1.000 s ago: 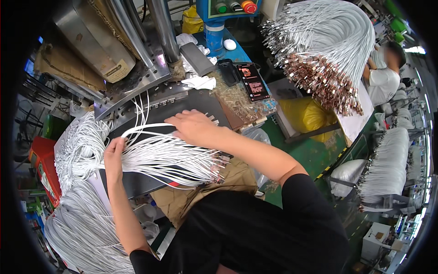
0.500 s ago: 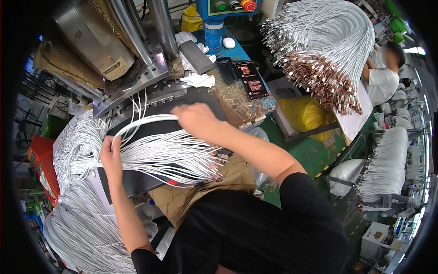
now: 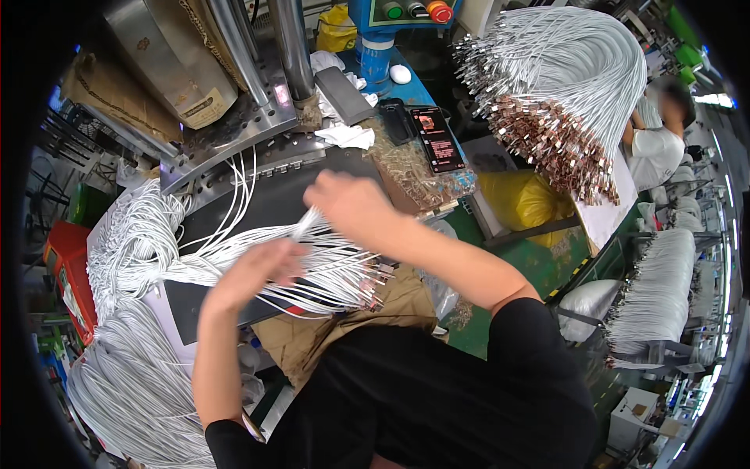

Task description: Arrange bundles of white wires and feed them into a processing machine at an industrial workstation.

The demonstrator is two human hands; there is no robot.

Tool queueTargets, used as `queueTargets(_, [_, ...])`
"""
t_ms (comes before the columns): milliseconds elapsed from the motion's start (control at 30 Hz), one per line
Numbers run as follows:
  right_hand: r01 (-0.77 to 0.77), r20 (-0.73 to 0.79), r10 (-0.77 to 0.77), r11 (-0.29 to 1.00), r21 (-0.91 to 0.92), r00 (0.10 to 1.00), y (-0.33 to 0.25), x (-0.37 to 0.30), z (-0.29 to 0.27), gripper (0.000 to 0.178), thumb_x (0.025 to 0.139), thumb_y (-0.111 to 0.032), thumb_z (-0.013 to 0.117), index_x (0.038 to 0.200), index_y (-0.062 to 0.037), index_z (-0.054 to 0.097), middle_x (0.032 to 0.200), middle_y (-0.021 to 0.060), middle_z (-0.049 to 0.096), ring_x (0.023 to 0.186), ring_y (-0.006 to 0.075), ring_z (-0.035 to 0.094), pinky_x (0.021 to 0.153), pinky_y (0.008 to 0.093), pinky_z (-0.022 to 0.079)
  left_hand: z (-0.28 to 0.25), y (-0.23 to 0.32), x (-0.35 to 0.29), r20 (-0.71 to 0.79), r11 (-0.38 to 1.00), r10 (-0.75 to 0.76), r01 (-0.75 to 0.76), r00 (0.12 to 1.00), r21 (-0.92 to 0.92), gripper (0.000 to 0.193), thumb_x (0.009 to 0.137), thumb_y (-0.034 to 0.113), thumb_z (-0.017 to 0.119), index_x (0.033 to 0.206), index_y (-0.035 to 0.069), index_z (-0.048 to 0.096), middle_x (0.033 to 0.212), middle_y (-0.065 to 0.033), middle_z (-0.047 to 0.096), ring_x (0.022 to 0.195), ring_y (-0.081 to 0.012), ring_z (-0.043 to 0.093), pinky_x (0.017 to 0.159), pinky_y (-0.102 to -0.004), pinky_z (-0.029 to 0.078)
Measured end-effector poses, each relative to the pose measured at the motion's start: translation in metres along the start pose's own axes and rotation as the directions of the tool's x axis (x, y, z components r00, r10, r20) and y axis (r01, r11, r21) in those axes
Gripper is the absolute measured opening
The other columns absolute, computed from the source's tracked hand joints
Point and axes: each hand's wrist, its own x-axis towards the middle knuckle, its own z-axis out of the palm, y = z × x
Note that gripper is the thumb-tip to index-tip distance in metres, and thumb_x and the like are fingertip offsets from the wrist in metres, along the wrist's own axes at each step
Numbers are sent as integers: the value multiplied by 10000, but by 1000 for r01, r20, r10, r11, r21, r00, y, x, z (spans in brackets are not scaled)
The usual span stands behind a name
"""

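A fanned bundle of white cables lies across the dark work surface, copper-coloured terminals at its right end. Above the middle of this bundle is my left hand, its fingers stretched loosely to the right; whether they touch the strands is unclear. My right hand, slightly blurred, is closed on a few white cables that slant up from the bundle. Its fingertips are partly hidden. A few loose strands run from the metal press plate down to the bundle.
Coiled white cables crowd the left side, with more hanging lower left. A phone and a grey block lie beyond my right hand. A large cable bundle rests at the far right, near another person.
My left hand has let go of the raised cable loop and moved right over the bundle. The loop is gone; my right hand now holds cables just above the pile.
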Motion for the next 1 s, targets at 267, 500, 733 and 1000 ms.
queueTargets(267, [-440, 237, 477, 373, 817, 846, 28, 19, 34, 303, 919, -292, 661, 1061, -24, 665, 873, 142, 695, 820, 247, 685, 749, 342, 543, 43, -21, 14, 62, 850, -81, 101, 995, -517, 314, 1045, 295, 513, 1054, 11, 647, 655, 45, 441, 555, -31, 362, 485, -201, 262])
queueTargets(500, [-362, 299, 213, 402, 841, 930, -8, 20, 27, 307, 954, -347, 625, 1068, -74, 705, 994, 128, 722, 852, 288, 691, 785, 374, 539, 44, -29, 38, -9, 848, -73, 57, 997, -526, 289, 1043, 271, 520, 1119, 11, 620, 666, 56, 429, 539, -26, 350, 473, -199, 253])
queueTargets(733, [13, 199, -68, 964, 265, 978, 5, 31, 48, 290, 912, -216, 596, 1116, -28, 684, 925, 111, 705, 843, 268, 689, 763, 406, 544, 1, -27, 75, -130, 572, -143, -25, 981, -820, 319, 1035, 243, 539, 1246, 10, 596, 792, -15, 625, 578, -77, 490, 523, -220, 373])
queueTargets(1000, [154, -87, -173, 971, -185, 981, 28, 53, 85, 367, 828, -134, 595, 1160, 14, 647, 944, 103, 659, 873, 258, 648, 803, 391, 519, 5, -41, 85, -100, 594, -41, -56, 994, -803, 352, 1017, 224, 572, 1293, 7, 581, 1005, -82, 695, 718, -113, 616, 674, -237, 510])
